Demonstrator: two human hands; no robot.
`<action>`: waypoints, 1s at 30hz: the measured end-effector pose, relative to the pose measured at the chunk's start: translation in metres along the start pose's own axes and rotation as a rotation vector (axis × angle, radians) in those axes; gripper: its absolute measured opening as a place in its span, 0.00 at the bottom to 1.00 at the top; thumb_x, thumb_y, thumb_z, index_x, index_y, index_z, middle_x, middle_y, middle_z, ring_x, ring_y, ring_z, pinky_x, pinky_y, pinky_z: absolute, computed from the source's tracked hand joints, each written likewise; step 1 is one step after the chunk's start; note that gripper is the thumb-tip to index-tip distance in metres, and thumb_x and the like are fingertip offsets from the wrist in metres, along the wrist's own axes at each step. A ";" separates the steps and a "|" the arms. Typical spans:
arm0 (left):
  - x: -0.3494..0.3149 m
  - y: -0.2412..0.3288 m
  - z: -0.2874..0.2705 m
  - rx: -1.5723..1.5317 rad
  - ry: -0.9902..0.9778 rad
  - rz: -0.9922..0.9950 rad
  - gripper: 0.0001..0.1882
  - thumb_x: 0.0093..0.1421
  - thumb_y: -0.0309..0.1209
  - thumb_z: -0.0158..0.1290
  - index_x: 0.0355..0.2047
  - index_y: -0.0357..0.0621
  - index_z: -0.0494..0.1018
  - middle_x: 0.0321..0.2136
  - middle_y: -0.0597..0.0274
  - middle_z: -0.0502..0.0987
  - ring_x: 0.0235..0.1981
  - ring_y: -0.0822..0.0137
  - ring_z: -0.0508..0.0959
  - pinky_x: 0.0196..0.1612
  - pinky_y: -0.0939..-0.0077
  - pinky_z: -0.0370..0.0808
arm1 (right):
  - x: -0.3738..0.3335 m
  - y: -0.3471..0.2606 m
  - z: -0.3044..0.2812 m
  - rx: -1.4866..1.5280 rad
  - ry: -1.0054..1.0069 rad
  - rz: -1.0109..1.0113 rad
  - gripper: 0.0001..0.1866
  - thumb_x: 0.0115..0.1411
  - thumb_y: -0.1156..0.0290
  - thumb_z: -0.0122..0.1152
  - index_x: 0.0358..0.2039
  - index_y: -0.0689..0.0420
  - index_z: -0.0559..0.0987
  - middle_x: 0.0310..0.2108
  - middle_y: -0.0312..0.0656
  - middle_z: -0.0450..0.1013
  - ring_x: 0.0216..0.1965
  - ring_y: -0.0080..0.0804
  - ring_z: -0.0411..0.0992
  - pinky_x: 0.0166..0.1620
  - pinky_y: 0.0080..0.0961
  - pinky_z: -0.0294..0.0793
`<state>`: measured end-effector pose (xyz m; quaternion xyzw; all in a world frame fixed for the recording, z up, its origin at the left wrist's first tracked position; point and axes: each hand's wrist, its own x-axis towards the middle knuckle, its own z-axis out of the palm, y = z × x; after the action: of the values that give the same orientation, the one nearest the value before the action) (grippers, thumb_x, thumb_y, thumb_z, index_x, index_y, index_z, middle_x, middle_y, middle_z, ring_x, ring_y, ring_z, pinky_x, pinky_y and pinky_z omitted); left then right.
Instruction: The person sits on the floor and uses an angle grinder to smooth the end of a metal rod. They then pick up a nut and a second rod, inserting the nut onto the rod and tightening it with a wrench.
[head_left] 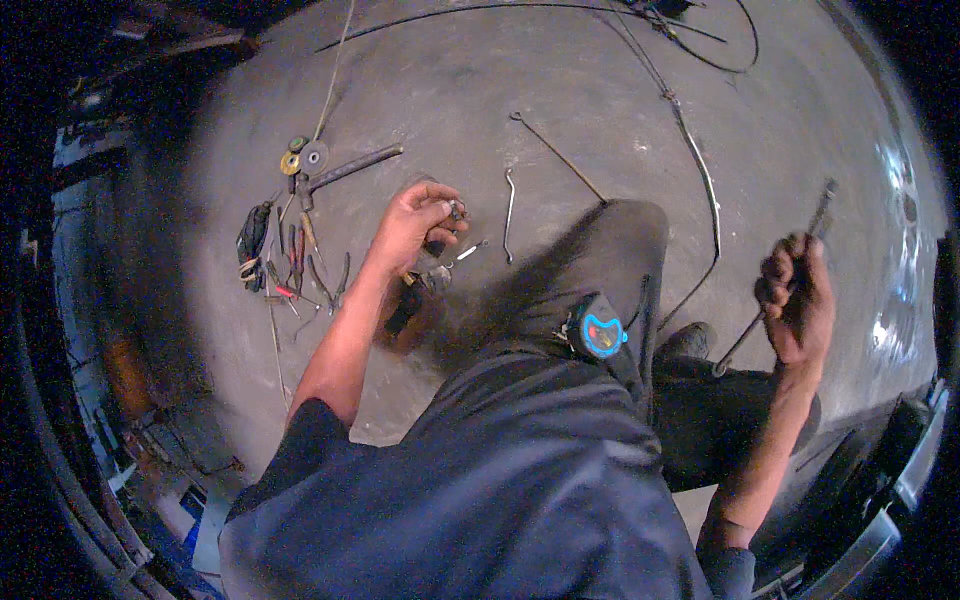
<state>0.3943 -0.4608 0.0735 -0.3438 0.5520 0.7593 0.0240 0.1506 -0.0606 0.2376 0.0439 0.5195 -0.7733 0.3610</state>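
Observation:
My left hand [425, 215] is raised over the floor, its fingers pinched around a small metal piece [457, 210], mostly hidden by the fingers. Off to the right, my right hand [797, 290] is wrapped around a long dark metal rod [740, 345]. The rod slants through the fist, with a rounded, bent lower end near my leg and a thicker upper end above the fingers. Just below the left hand lie small metal items [432, 275], partly covered by it. A thin bent metal rod [510, 215] rests on the floor between my hands.
At the left lie a hammer [355, 167], discs [314, 157], red-handled pliers [296, 260] and other hand tools. A ring-ended rod [560, 155] touches my knee's outline. A long cable [700, 160] runs down the right. A black-and-blue round device [600, 335] sits at my waist.

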 end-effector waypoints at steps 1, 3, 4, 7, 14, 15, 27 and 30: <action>-0.006 0.005 0.011 -0.036 -0.022 0.009 0.15 0.62 0.24 0.52 0.49 0.35 0.72 0.40 0.55 0.78 0.37 0.65 0.81 0.37 0.75 0.78 | 0.002 0.007 -0.002 0.015 0.019 0.051 0.15 0.69 0.55 0.50 0.41 0.54 0.71 0.23 0.32 0.63 0.20 0.21 0.60 0.21 0.19 0.59; -0.009 0.017 0.039 -0.020 -0.087 0.071 0.15 0.60 0.24 0.53 0.49 0.38 0.72 0.40 0.57 0.79 0.38 0.68 0.80 0.38 0.75 0.77 | -0.002 0.026 0.011 -0.020 0.071 0.064 0.15 0.66 0.57 0.55 0.43 0.55 0.72 0.20 0.30 0.60 0.17 0.18 0.57 0.19 0.17 0.55; -0.011 0.022 0.055 0.031 -0.121 0.123 0.16 0.59 0.23 0.53 0.49 0.40 0.72 0.40 0.59 0.79 0.38 0.69 0.79 0.37 0.76 0.76 | -0.002 0.033 0.013 -0.085 0.026 0.042 0.15 0.63 0.61 0.59 0.44 0.56 0.73 0.19 0.29 0.60 0.16 0.19 0.57 0.19 0.17 0.55; -0.012 0.043 0.106 0.065 -0.246 0.183 0.17 0.59 0.22 0.54 0.49 0.40 0.72 0.40 0.60 0.78 0.41 0.71 0.78 0.41 0.77 0.75 | -0.004 0.041 0.031 -0.276 0.068 0.117 0.14 0.60 0.66 0.62 0.44 0.59 0.73 0.16 0.26 0.56 0.15 0.15 0.53 0.19 0.15 0.53; -0.012 0.082 0.213 -0.002 -0.477 0.267 0.23 0.57 0.20 0.56 0.54 0.38 0.67 0.40 0.61 0.78 0.42 0.74 0.76 0.44 0.78 0.75 | -0.008 0.042 0.037 -0.285 0.082 0.067 0.14 0.56 0.64 0.68 0.38 0.56 0.75 0.21 0.30 0.69 0.15 0.13 0.58 0.18 0.14 0.55; -0.012 0.087 0.224 0.046 -0.493 0.279 0.24 0.57 0.20 0.56 0.54 0.38 0.66 0.39 0.61 0.78 0.42 0.74 0.76 0.44 0.79 0.74 | -0.008 0.040 0.032 -0.318 0.066 0.043 0.14 0.56 0.63 0.68 0.37 0.57 0.76 0.23 0.31 0.70 0.19 0.15 0.62 0.22 0.15 0.59; -0.017 0.096 0.273 0.314 -0.491 0.431 0.12 0.58 0.25 0.58 0.43 0.37 0.74 0.31 0.64 0.78 0.30 0.76 0.75 0.37 0.82 0.74 | -0.012 0.037 0.008 -0.284 0.039 -0.114 0.11 0.55 0.65 0.67 0.34 0.59 0.78 0.20 0.28 0.69 0.18 0.14 0.62 0.20 0.18 0.58; -0.014 0.097 0.273 0.263 -0.479 0.338 0.08 0.59 0.25 0.57 0.38 0.35 0.75 0.29 0.65 0.78 0.29 0.77 0.75 0.36 0.83 0.74 | -0.014 0.037 0.011 -0.446 0.095 -0.214 0.11 0.57 0.65 0.66 0.34 0.58 0.78 0.20 0.29 0.70 0.18 0.14 0.62 0.21 0.18 0.59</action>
<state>0.2288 -0.2604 0.2029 -0.0528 0.6734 0.7340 0.0708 0.1868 -0.0697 0.2198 -0.0560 0.6954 -0.6702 0.2532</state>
